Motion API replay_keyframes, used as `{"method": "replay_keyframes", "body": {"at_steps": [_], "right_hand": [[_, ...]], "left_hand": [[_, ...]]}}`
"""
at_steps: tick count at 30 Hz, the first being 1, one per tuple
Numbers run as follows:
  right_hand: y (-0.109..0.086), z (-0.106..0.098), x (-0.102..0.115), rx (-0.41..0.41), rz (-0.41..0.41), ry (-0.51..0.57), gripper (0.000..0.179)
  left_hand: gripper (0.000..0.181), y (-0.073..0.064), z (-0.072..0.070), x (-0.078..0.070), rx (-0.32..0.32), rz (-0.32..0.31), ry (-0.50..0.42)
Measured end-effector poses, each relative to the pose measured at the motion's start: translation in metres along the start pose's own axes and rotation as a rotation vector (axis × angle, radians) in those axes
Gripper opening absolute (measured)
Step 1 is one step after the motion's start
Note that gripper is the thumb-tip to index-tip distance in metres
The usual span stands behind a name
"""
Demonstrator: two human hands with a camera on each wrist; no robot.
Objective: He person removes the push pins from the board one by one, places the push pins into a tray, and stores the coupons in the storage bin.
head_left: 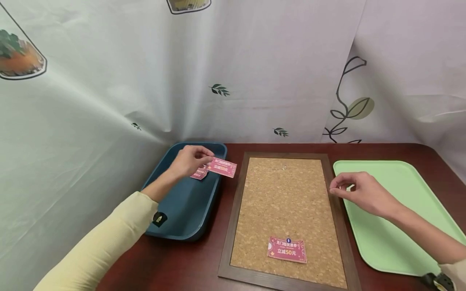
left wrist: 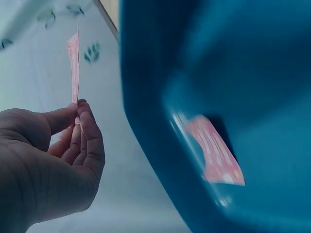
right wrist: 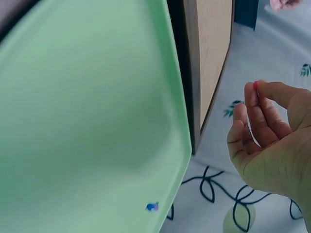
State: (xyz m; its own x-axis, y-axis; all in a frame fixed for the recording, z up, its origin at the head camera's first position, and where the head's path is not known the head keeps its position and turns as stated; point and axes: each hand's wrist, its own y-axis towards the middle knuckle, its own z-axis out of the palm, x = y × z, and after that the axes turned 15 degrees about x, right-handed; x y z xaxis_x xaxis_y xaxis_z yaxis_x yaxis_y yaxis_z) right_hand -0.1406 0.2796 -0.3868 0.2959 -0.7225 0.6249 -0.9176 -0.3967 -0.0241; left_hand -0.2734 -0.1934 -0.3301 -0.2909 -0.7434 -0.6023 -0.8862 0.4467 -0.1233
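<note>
One rectangular paper coupon (head_left: 223, 167), pinching left hand (head_left: 191, 161), grainy corkboard (head_left: 285, 202)

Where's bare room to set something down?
Cork board: middle, beyond pinned coupon. Green tray: between right forearm and right rim. Blue tray: nearer middle, short of loose coupon. Crowded: blue tray's far end (left hand, held coupon, loose coupon).

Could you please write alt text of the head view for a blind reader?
A person's left hand holds a pink coupon near a blue tray with another coupon inside. The right hand hovers near a green tray; between the trays, a framed corkboard bears a pinned coupon.
</note>
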Motion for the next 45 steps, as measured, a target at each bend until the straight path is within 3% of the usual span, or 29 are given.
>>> {"method": "replay_keyframes", "body": {"at_steps": [7, 13, 17, 31, 45], "right_hand": [[-0.008, -0.01, -0.017, -0.045, 0.037, -0.034, 0.005], [-0.012, -0.015, -0.031, -0.072, 0.053, -0.046, 0.004], [-0.015, -0.018, -0.039, -0.092, 0.062, -0.055, 0.004], [-0.029, -0.025, -0.065, -0.137, 0.081, -0.069, 0.005], [-0.044, -0.025, -0.084, -0.131, 0.143, -0.028, 0.004]], "left_hand": [[0.022, -0.001, -0.022, 0.032, -0.051, -0.1, 0.013], [0.022, -0.003, -0.033, 0.051, -0.093, -0.159, 0.057], [0.02, -0.004, -0.038, 0.061, -0.085, -0.186, 0.085], [0.017, 0.001, -0.038, 0.082, 0.033, -0.213, 0.132], [0.014, 0.008, -0.027, 0.093, 0.092, -0.209, 0.23]]}}
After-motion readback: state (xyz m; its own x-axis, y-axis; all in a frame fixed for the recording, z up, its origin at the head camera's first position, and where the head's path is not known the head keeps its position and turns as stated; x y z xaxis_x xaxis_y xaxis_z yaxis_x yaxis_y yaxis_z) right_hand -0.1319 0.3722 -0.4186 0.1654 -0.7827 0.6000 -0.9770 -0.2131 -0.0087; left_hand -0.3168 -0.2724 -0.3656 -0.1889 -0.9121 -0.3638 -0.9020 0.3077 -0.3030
